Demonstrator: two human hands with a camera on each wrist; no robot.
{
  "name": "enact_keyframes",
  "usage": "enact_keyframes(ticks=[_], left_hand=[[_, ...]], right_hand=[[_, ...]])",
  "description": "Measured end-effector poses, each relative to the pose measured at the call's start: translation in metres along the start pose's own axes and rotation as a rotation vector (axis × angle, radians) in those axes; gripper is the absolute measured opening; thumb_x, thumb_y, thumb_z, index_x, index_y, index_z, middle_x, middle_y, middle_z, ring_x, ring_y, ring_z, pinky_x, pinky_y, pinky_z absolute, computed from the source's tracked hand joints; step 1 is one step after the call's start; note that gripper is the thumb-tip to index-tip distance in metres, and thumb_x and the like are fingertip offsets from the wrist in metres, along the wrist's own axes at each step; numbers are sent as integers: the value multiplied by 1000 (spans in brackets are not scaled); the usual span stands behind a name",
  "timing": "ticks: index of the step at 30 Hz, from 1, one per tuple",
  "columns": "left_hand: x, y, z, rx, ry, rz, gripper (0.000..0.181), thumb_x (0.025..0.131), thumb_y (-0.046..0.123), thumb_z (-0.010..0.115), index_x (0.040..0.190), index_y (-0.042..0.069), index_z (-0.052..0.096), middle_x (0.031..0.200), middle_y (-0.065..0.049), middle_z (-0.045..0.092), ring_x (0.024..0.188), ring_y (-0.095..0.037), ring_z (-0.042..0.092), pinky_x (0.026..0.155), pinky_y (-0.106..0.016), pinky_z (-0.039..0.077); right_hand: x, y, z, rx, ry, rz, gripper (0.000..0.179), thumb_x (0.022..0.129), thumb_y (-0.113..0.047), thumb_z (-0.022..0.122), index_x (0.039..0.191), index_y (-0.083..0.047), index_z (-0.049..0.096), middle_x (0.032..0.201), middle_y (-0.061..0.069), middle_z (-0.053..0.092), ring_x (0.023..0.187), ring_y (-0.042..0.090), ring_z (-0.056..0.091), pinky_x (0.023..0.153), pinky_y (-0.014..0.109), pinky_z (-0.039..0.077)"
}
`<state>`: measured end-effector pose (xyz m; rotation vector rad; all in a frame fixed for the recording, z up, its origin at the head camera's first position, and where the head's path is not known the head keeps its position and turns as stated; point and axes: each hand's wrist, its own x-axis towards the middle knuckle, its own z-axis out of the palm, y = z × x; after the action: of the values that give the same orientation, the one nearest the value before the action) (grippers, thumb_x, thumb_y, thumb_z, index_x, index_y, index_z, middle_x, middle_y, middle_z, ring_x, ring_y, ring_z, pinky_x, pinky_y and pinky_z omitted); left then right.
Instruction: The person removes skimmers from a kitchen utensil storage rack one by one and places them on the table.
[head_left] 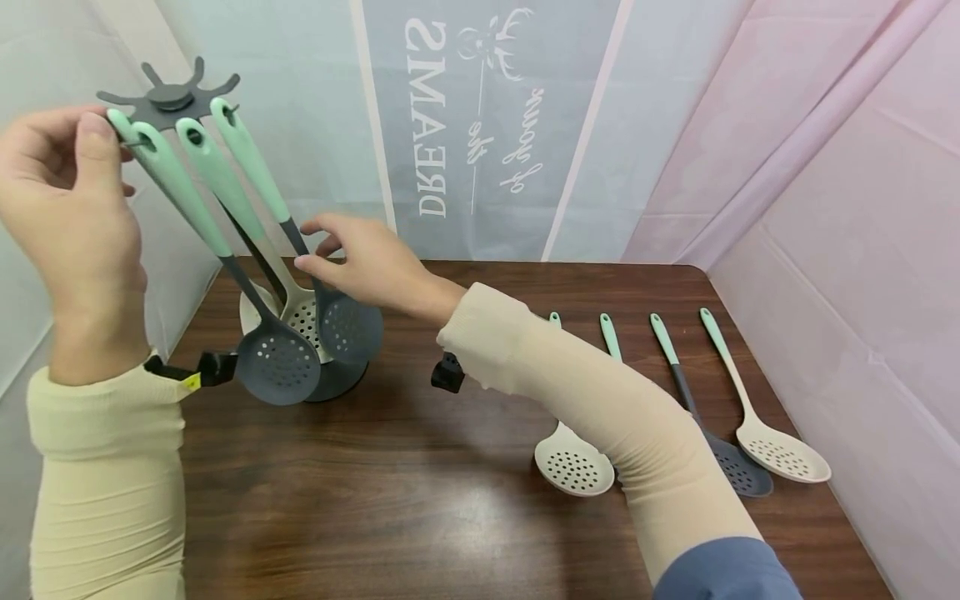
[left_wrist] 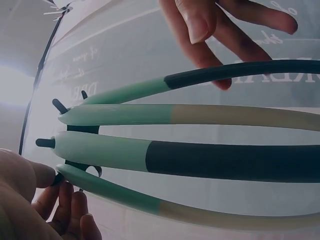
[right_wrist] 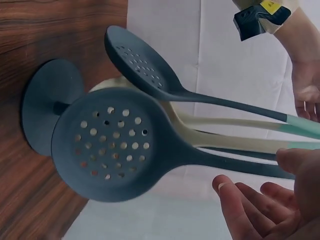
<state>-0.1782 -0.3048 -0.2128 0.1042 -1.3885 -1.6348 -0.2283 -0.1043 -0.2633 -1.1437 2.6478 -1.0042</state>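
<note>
A dark grey utensil rack (head_left: 171, 98) with curved hooks stands at the left, its round base (right_wrist: 42, 115) on the table. From the hooks hang several mint-handled utensils, among them a dark skimmer (head_left: 277, 367), a beige skimmer (head_left: 303, 321) and another dark skimmer (head_left: 351, 329) at the right. My left hand (head_left: 86, 192) pinches the tip of a left hook between thumb and fingers, beside a mint handle (left_wrist: 110, 192). Around the right-hand skimmer's dark shaft (left_wrist: 250, 69), my right hand (head_left: 375, 258) has its fingers loosely spread; whether the thumb touches the shaft I cannot tell.
On the right of the wooden table (head_left: 420, 500) lie a beige skimmer (head_left: 573, 461), a dark skimmer (head_left: 738, 471) and another beige one (head_left: 783, 454). One more mint handle (head_left: 609, 333) shows, its head hidden by my right sleeve. A printed cloth (head_left: 480, 125) hangs behind the table.
</note>
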Motion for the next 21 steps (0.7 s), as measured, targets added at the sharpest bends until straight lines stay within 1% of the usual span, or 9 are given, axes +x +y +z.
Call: enact_keyframes(ticks=[2, 4, 7, 8, 10, 14, 15, 17, 21], left_hand=[[-1, 0, 1, -12, 1, 10, 6, 96, 4, 68, 93, 4, 73, 95, -8, 67, 83, -14, 61, 67, -17, 43], [-3, 0, 1, -54, 4, 17, 4, 94, 3, 71, 91, 2, 73, 94, -9, 67, 82, -14, 61, 67, -17, 43], [-4, 1, 1, -81, 7, 27, 3, 91, 3, 74, 92, 0, 73, 94, -10, 67, 81, -15, 61, 67, -18, 43], [-4, 1, 1, -74, 7, 29, 4, 91, 3, 74, 93, 0, 73, 94, -10, 67, 81, -14, 60, 67, -18, 43], [-4, 1, 1, -89, 8, 29, 5, 91, 3, 75, 94, -1, 73, 94, -11, 67, 81, -15, 60, 67, -18, 44], [-5, 1, 2, -93, 14, 26, 3, 92, 3, 74, 92, 0, 73, 93, -11, 66, 81, -15, 60, 68, -18, 44], [-5, 1, 2, -112, 17, 21, 3, 91, 2, 74, 92, 0, 73, 92, -11, 66, 81, -15, 59, 68, -18, 44], [-5, 1, 2, -110, 21, 18, 3, 91, 3, 74, 91, 1, 73, 91, -11, 65, 81, -15, 59, 68, -18, 44], [-5, 0, 2, -124, 25, 8, 5, 90, 3, 76, 92, -1, 73, 90, -11, 65, 80, -15, 59, 69, -19, 44]], right_hand=[[1, -1, 3, -11, -19, 0, 49, 103, -35, 61, 145, -13, 50, 124, 1, 70, 105, 6, 67, 84, 19, 50], [1, -2, 5, -41, -29, -1, 50, 103, -35, 61, 145, -12, 49, 123, 2, 71, 107, 6, 67, 86, 20, 50], [2, -1, 8, -52, -33, 15, 47, 103, -35, 62, 142, -13, 50, 121, 0, 72, 107, 5, 67, 86, 20, 50], [2, -1, 9, -54, -29, 21, 45, 103, -35, 62, 140, -13, 51, 120, 0, 72, 106, 5, 67, 86, 21, 51], [2, -1, 11, -48, -20, 30, 39, 103, -34, 62, 135, -14, 54, 118, -1, 73, 105, 4, 67, 84, 21, 51], [3, -2, 16, -61, -8, 18, 31, 103, -32, 62, 126, -12, 56, 117, 1, 72, 105, 7, 67, 83, 19, 50], [4, -3, 18, -69, -8, 11, 30, 103, -32, 61, 125, -12, 56, 117, 1, 72, 105, 8, 67, 82, 19, 50], [4, -4, 21, -89, -7, -3, 27, 104, -31, 60, 122, -11, 56, 117, 2, 71, 104, 10, 67, 81, 19, 50], [4, -5, 24, -98, -7, 6, 25, 105, -31, 58, 120, -12, 56, 117, 1, 71, 104, 9, 67, 80, 19, 50]])
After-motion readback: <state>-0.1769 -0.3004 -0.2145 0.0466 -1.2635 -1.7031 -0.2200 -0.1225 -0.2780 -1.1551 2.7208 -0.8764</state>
